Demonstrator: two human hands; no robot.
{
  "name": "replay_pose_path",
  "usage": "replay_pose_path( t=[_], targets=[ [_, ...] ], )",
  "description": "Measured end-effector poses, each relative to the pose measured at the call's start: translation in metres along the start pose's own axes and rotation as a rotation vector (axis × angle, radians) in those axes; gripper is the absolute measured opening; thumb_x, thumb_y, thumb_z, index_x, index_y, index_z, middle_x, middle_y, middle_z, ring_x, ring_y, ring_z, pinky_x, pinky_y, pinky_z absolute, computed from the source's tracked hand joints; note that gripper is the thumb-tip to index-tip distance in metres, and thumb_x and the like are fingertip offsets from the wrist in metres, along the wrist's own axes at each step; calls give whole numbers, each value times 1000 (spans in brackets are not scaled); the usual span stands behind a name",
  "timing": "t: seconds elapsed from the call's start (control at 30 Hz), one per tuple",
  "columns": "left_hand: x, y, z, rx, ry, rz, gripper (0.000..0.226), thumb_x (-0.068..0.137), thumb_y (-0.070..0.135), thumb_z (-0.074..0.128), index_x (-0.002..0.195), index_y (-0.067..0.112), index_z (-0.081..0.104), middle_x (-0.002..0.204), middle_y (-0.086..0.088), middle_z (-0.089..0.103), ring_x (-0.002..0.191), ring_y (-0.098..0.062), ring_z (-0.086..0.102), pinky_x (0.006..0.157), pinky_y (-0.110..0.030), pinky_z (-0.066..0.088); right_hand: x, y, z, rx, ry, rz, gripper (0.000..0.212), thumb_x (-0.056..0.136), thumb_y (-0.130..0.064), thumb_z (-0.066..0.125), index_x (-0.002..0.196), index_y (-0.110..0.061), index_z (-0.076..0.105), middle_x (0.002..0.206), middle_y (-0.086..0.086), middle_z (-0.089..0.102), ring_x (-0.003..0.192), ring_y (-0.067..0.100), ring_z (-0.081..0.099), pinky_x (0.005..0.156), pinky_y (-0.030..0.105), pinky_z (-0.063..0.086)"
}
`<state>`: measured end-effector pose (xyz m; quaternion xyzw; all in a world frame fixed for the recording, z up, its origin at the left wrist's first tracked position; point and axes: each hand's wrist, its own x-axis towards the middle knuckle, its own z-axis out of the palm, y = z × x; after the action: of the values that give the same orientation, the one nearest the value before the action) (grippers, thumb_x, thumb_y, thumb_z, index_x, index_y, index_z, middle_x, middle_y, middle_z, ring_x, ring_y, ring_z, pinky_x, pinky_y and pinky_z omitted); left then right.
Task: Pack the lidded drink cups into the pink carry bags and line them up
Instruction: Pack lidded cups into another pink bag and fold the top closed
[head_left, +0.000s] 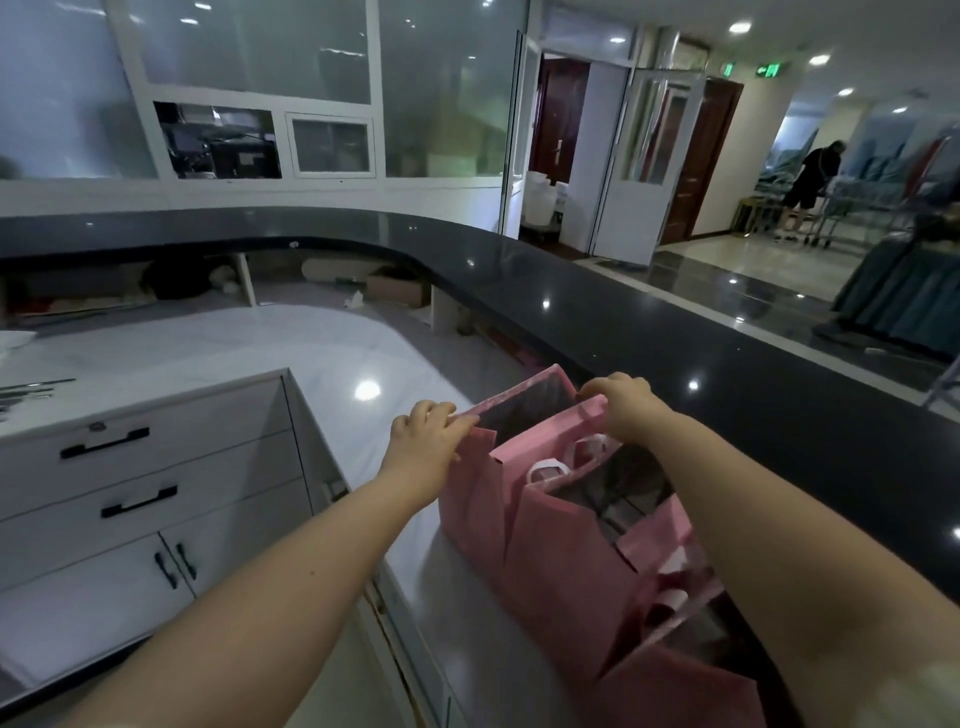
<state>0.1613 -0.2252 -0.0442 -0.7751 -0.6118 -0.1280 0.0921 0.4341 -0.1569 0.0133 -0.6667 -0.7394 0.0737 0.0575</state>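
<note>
Several pink carry bags stand in a row on the white lower counter (415, 582), against the dark raised counter. The farthest pink bag (483, 499) is held open at its top rim: my left hand (431, 441) pinches the left rim and my right hand (626, 408) grips the right rim. Its inside looks dark; I cannot tell whether a cup is in it. The nearer bag (566, 566) shows white handles (545, 470) at its mouth. Another pink bag (680, 691) lies closest to me. No lidded cup is plainly visible.
A dark glossy raised counter (675, 364) curves along the right of the bags. White drawers and cabinets (156, 493) stand to the left across a white floor. A person stands far off at the right by clothing racks.
</note>
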Motion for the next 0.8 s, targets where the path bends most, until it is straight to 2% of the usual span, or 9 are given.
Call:
replay_pose_path(
  t=[0.1, 0.17, 0.3, 0.4, 0.5, 0.6, 0.67, 0.8],
  targets=[
    [32, -7, 15, 45, -27, -10, 37, 96, 25, 53, 133, 30, 52, 148, -4, 39, 136, -29, 28, 98, -41, 34, 28, 12, 12, 53, -67, 9, 53, 84, -5, 59, 127, -36, 56, 139, 1, 39, 125, 29, 37, 99, 44, 44],
    [47, -15, 27, 11, -27, 3, 30, 95, 28, 54, 124, 25, 60, 144, -4, 44, 134, -29, 31, 98, -40, 34, 41, 13, 19, 45, -80, 4, 53, 83, -1, 58, 126, -31, 56, 137, 3, 42, 122, 29, 41, 101, 46, 44],
    [72, -48, 36, -131, 122, 11, 15, 83, 22, 70, 96, 17, 74, 120, -11, 64, 116, -36, 50, 83, -42, 41, 69, 4, 23, 85, -20, -48, 44, 80, -1, 60, 115, -27, 59, 125, 3, 49, 113, 27, 46, 93, 45, 48],
    [87, -89, 28, -140, 204, 11, 10, 73, 24, 80, 77, 16, 75, 105, -15, 69, 102, -40, 58, 74, -43, 46, 95, -26, 21, 123, 42, -153, 38, 79, -3, 63, 111, -24, 62, 117, 2, 52, 108, 25, 49, 92, 44, 47],
    [98, -146, 17, -144, 253, -15, 17, 73, 34, 80, 74, 18, 74, 103, -12, 70, 101, -38, 58, 74, -43, 45, 125, -78, 20, 156, 119, -261, 36, 74, 0, 64, 103, -22, 67, 102, -1, 53, 98, 23, 54, 85, 40, 50],
    [102, -220, 11, -123, 302, -82, 14, 73, 31, 81, 76, 19, 74, 102, -8, 70, 101, -36, 57, 75, -43, 43, 161, -142, 28, 157, 190, -372, 34, 68, 2, 69, 92, -22, 69, 92, -3, 54, 88, 24, 57, 75, 42, 53],
    [99, -275, 5, -117, 352, -113, 15, 70, 33, 81, 70, 20, 73, 96, -6, 70, 96, -36, 60, 72, -41, 44, 182, -195, 36, 159, 255, -432, 30, 70, -2, 71, 92, -22, 69, 90, -3, 55, 84, 26, 55, 70, 42, 53],
    [80, -391, -14, -100, 413, -196, 29, 72, 48, 63, 68, 21, 73, 92, -3, 69, 91, -32, 59, 72, -38, 43, 213, -320, 49, 148, 424, -535, 15, 83, -14, 71, 98, -17, 68, 95, -2, 59, 91, 23, 50, 74, 32, 45]
  ],
)
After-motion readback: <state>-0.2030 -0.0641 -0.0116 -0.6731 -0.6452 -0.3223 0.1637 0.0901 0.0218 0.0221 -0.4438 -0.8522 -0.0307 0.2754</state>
